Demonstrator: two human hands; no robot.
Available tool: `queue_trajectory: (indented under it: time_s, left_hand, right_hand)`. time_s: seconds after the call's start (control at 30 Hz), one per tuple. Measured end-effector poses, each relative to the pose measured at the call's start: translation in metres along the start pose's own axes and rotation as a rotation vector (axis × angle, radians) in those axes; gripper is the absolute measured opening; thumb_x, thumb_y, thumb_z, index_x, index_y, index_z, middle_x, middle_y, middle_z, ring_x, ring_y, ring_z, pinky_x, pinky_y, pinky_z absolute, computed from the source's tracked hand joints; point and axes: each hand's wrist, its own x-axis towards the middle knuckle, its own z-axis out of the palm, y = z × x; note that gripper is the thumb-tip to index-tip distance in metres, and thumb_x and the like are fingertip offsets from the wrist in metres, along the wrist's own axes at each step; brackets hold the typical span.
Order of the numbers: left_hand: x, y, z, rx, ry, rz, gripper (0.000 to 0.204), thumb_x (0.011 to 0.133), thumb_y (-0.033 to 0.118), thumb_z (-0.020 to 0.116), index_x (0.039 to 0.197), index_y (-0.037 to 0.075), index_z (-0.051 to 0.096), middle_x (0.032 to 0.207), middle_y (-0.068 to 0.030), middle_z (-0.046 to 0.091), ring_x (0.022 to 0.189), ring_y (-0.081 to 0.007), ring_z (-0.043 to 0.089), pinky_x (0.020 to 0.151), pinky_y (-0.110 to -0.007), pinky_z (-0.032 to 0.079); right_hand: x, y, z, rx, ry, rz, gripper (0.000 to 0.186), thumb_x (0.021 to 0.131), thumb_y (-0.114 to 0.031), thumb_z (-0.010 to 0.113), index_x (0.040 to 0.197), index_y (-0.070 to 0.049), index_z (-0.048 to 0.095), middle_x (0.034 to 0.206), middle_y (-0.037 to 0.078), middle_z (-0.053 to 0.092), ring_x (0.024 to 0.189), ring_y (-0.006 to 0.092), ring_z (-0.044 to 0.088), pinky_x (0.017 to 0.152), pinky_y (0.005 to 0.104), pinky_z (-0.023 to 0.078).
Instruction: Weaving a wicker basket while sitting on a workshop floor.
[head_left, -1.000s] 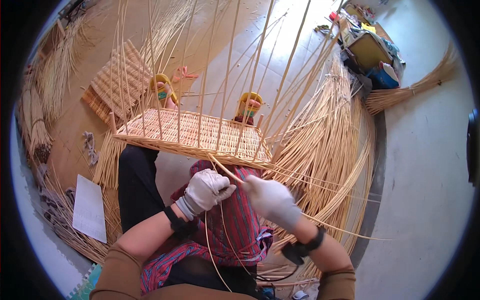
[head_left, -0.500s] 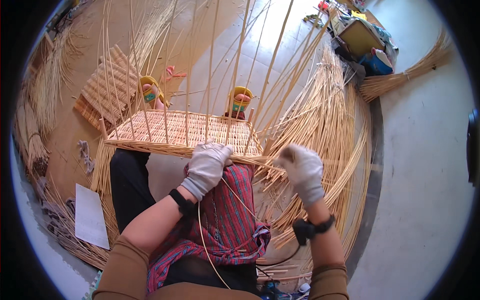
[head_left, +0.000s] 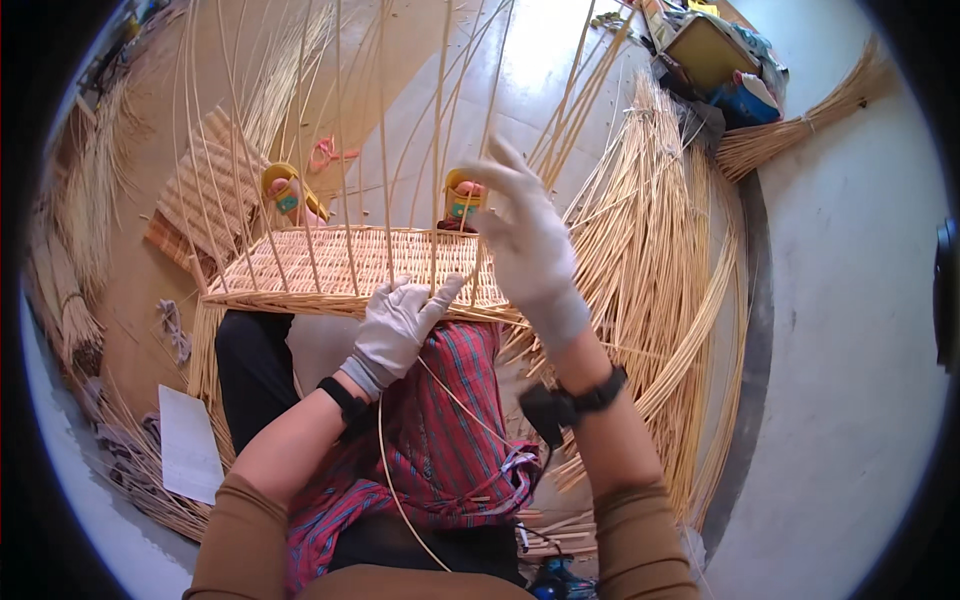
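A person in white gloves is working a pale woven panel (head_left: 370, 262), which is lying across the knees with a row of upright sticks (head_left: 385, 150) rising from it. The left hand (head_left: 392, 325) is touching the panel's near rim, right of its middle, fingers bending over the edge and thumb standing apart; how firmly it is gripping cannot be told. The right hand (head_left: 528, 245), blurred, is hovering above the panel's right end, its fingers spreading wide beside the sticks; whether they are touching one cannot be told. A thin strand (head_left: 384, 455) is trailing from beneath the left wrist, curving down the lap beside a red striped cloth (head_left: 440, 440). Beyond the panel, feet in yellow slippers (head_left: 277, 180) are resting on the floor (head_left: 830, 350). A large heap of straw-coloured rods (head_left: 645, 250) is fanning out at right, and a tied bundle (head_left: 800, 140) is lying farther back. At left, a white board (head_left: 190, 450) and a woven mat (head_left: 210, 180) are lying among more rods.
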Motion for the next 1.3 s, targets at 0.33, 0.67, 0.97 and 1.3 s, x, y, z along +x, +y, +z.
queue_trajectory:
  time_s: [0.33,0.67,0.97,1.3]
  left_hand:
    - [0.003,0.008,-0.019,0.057,-0.091,-0.002,0.067,0.091,0.01,0.059,0.156,0.025,0.054,0.096,-0.0071,0.058,0.095,-0.0282,0.063,0.086,-0.044,0.048]
    - [0.023,0.012,-0.033,0.014,-0.276,-0.112,0.082,0.091,0.005,0.06,0.164,0.038,0.039,0.086,-0.0122,0.063,0.076,-0.0318,0.065,0.074,-0.048,0.054]
    - [0.031,0.041,-0.028,0.239,-0.018,-0.05,0.061,0.086,0.023,0.071,0.146,0.027,0.063,0.115,-0.0054,0.061,0.12,-0.026,0.057,0.123,-0.062,0.027]
    - [0.035,0.019,-0.01,-0.328,-0.197,0.024,0.04,0.1,0.012,0.059,0.14,0.014,0.066,0.118,-0.0167,0.073,0.108,-0.036,0.07,0.096,-0.043,0.055]
  right_hand:
    - [-0.039,-0.007,0.002,0.54,0.302,0.197,0.069,0.098,0.002,0.062,0.16,-0.011,0.035,0.12,0.013,0.067,0.11,0.0224,0.073,0.081,0.035,0.065]
    - [-0.156,-0.005,-0.026,0.715,0.413,0.434,0.02,0.115,-0.016,0.044,0.132,-0.009,0.052,0.109,0.013,0.069,0.088,0.0205,0.074,0.059,0.0258,0.06]
    - [-0.159,0.01,-0.055,0.418,-0.143,1.298,0.038,0.11,-0.039,0.057,0.123,-0.004,0.066,0.105,0.014,0.077,0.094,0.0178,0.077,0.051,0.0255,0.057]
    - [-0.163,0.016,-0.018,0.518,0.344,0.654,0.023,0.107,-0.011,0.062,0.126,-0.001,0.068,0.114,0.014,0.076,0.104,0.0217,0.075,0.078,0.0284,0.06]
